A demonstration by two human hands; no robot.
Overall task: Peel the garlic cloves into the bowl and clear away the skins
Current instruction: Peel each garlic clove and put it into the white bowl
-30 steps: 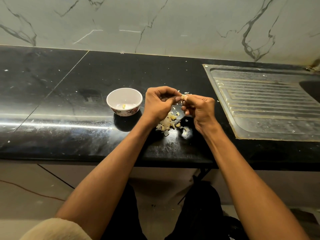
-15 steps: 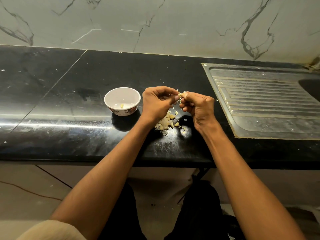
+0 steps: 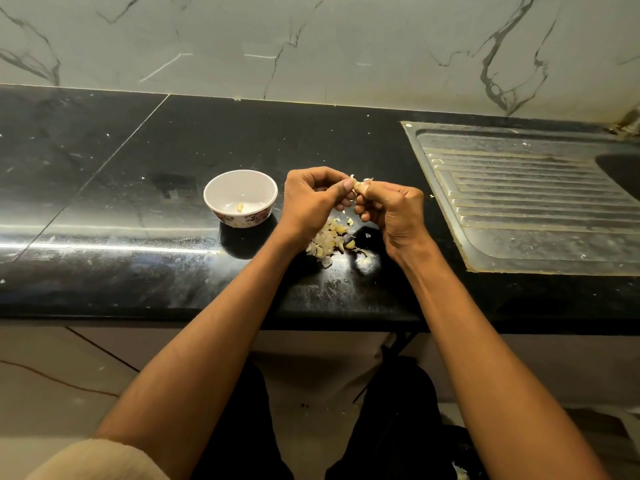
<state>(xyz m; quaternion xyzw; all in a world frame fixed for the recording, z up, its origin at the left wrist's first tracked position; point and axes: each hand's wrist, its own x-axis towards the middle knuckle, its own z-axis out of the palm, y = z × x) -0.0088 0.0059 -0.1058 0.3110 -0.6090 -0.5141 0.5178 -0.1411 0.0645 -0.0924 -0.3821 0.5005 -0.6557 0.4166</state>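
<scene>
A garlic clove (image 3: 360, 186) sits pinched between the two hands above the black counter (image 3: 138, 188), its papery skin sticking up where the fingertips meet. The left hand (image 3: 313, 200) curls round it from the left, thumb pressed against the clove; the right hand (image 3: 391, 211) pinches it from the right, so the hands are together on the one clove. Below them, on the counter, lies a heap of cloves and loose skins (image 3: 329, 239), with a few scraps near its right edge. Just left of the left hand stands a small white bowl (image 3: 221, 192) with a flowered outside, holding one peeled clove (image 3: 239, 207). Well apart to the right is a steel sink drainboard (image 3: 526, 202). The marbled wall (image 3: 311, 46) runs along the far side.
</scene>
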